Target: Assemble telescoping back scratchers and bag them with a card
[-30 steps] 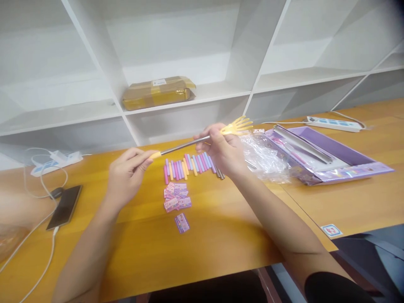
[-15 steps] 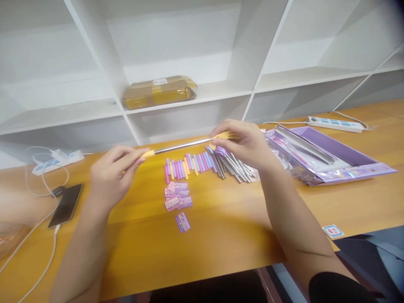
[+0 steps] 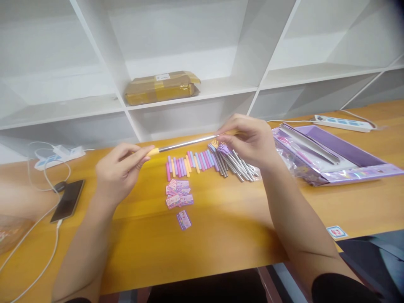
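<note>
I hold a telescopic metal rod (image 3: 186, 145) stretched out level above the wooden table (image 3: 221, 235). My left hand (image 3: 121, 170) pinches its yellow grip end. My right hand (image 3: 249, 139) is closed over the far end, hiding the yellow hand-shaped head. Below the rod lies a row of pastel grip sleeves (image 3: 189, 163). A bundle of metal rods with small claw heads (image 3: 233, 162) lies under my right hand. Small purple cards (image 3: 178, 195) lie nearer me.
A purple box with clear wrapping (image 3: 334, 158) lies at the right. Two power strips (image 3: 342, 123) (image 3: 58, 155) sit at the back. A phone on a cable (image 3: 67, 200) lies at the left. A taped brown parcel (image 3: 162, 86) rests on the white shelving.
My right hand slid along the rod to its far end and closed over the yellow head, which showed a second ago. The rod is now longer and level. The left hand kept its grip.
</note>
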The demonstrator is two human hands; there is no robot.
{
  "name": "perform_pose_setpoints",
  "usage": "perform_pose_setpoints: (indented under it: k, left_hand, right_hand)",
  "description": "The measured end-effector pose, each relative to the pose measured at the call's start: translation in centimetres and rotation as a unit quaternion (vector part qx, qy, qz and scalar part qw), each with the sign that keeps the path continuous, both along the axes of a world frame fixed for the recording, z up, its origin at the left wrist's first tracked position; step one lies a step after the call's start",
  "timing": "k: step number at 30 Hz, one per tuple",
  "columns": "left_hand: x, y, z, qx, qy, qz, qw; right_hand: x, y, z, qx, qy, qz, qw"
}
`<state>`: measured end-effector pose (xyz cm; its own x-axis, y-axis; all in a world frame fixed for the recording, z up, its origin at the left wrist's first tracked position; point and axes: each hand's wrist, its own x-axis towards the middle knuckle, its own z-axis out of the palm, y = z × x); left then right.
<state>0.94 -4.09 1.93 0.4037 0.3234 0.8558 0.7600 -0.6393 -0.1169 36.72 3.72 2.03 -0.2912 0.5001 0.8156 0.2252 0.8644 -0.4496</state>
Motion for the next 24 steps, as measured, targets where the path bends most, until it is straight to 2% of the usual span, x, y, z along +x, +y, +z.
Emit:
perform_pose_setpoints:
  k: [16, 24]
  left_hand:
    - [0.44, -0.71, 0.36, -0.027, -0.007, 0.013, 1.000]
    - [0.68, -0.87, 0.44, -0.027, -0.011, 0.008, 1.000]
  right_hand:
    - [-0.36, 0.00, -0.54, -0.006, -0.015, -0.004, 1.000]
    - [-0.88, -0.17, -0.70, -0.014, 0.001, 0.023, 1.000]
